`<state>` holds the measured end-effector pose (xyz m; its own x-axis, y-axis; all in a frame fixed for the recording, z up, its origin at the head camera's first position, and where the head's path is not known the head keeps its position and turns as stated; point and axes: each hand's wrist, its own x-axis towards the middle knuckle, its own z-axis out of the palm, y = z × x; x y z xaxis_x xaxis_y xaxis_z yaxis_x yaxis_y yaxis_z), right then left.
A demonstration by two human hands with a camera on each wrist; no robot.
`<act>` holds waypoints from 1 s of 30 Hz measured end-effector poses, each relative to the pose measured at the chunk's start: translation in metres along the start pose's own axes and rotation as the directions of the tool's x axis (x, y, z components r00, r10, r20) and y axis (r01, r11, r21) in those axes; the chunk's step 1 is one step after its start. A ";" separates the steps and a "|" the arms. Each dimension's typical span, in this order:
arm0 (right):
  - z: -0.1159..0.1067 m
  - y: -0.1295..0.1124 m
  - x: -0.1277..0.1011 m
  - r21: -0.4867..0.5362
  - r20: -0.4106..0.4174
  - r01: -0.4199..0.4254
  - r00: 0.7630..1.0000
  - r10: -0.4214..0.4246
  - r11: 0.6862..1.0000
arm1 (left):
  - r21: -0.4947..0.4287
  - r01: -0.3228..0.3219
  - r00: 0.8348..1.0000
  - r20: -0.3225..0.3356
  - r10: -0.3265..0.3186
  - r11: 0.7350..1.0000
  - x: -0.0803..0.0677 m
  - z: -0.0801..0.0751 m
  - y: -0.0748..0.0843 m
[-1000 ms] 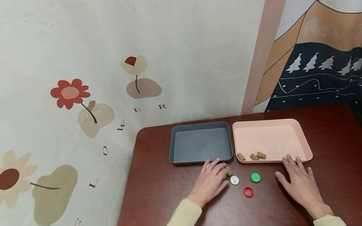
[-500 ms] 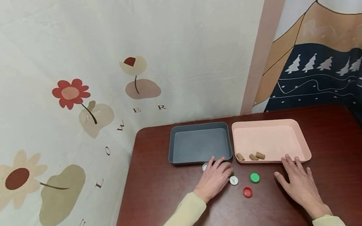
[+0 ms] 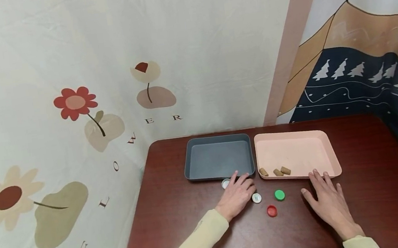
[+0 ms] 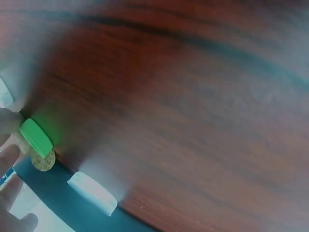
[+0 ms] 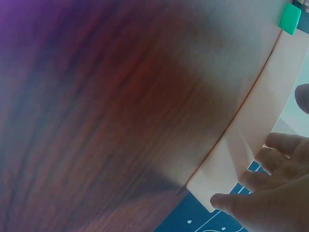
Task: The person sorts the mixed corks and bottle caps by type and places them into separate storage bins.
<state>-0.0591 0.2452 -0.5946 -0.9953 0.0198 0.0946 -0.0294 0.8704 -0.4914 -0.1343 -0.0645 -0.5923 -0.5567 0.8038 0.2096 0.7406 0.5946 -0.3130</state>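
Observation:
My left hand (image 3: 236,196) is low over the table in front of the grey tray (image 3: 221,175), fingers bent. In the left wrist view its thumb and forefinger lie on either side of a pale cork, mostly covered. Beside them are a green bottle cap (image 4: 36,137) and the round end of another cork (image 4: 43,161); the head view hides these under the hand. White caps lie on either side of this hand, one cap (image 3: 225,183) at its left and another cap (image 3: 256,198) at its right. My right hand (image 3: 329,205) rests with fingers extended at the pink tray's (image 3: 300,177) near edge.
Several corks (image 3: 285,170) lie in the pink tray's near left part. A green cap (image 3: 279,195) and a red cap (image 3: 272,210) sit on the dark wooden table (image 3: 252,240) between my hands. A printed curtain (image 3: 212,55) hangs behind the table.
My left hand has shifted right, covering the corks and green cap seen earlier beside it, and uncovering the white cap at its left. The right hand stays put.

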 end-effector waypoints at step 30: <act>0.000 -0.002 -0.001 0.006 -0.004 0.000 1.000 0.000 1.000 | -0.204 0.061 0.936 -0.329 -0.127 0.977 -0.009 -0.003 0.011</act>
<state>-0.0577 0.2430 -0.5938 -0.9950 0.0220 0.0977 -0.0296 0.8672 -0.4971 -0.1202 -0.0653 -0.5947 -0.4912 0.6827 0.5409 0.7662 0.6340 -0.1043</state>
